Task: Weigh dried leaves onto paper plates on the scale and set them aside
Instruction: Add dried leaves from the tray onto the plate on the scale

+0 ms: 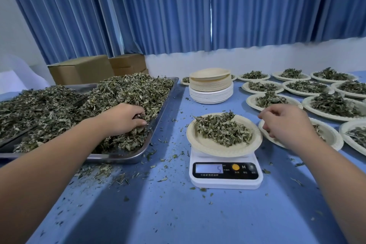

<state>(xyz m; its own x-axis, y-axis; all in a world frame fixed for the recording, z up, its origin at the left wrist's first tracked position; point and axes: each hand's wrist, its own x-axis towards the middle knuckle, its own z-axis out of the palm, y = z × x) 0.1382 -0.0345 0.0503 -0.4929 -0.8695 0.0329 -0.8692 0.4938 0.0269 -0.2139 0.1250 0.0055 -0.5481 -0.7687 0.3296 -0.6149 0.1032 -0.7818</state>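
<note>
- While the left hand (pixel 124 119) is sunk in the heap of dried leaves (pixel 122 93) on the metal tray (pixel 126 157), its fingers are curled down round a clump of them near the tray's right edge.
- The right hand (pixel 285 123) hovers just right of the scale (pixel 225 181), fingers loosely bent and pointing left; nothing shows between them.
- On the scale sits a paper plate (pixel 210 146) with a mound of leaves in it (the display (pixel 209 168) shows a lone "5").
- Below the right hand lies another plate (pixel 332 136), partly hidden by the hand, so how much it holds cannot be told.
- Filled plates (pixel 309 103) stand in rows across the right and far side of the desk (pixel 178 214), each with its own heap of leaves.
- A stack of unused plates (pixel 211 90) stands behind the scale, tan ones on top of white ones.
- Loose leaf crumbs are scattered over the blue desk, thickest in front of the tray.
- The tray lies on the left of the desk, well apart from the scale, and is piled high along most of its length.
- Cardboard boxes (pixel 81 69) stand behind the tray, and blue curtains (pixel 158 10) hang across the back wall.
</note>
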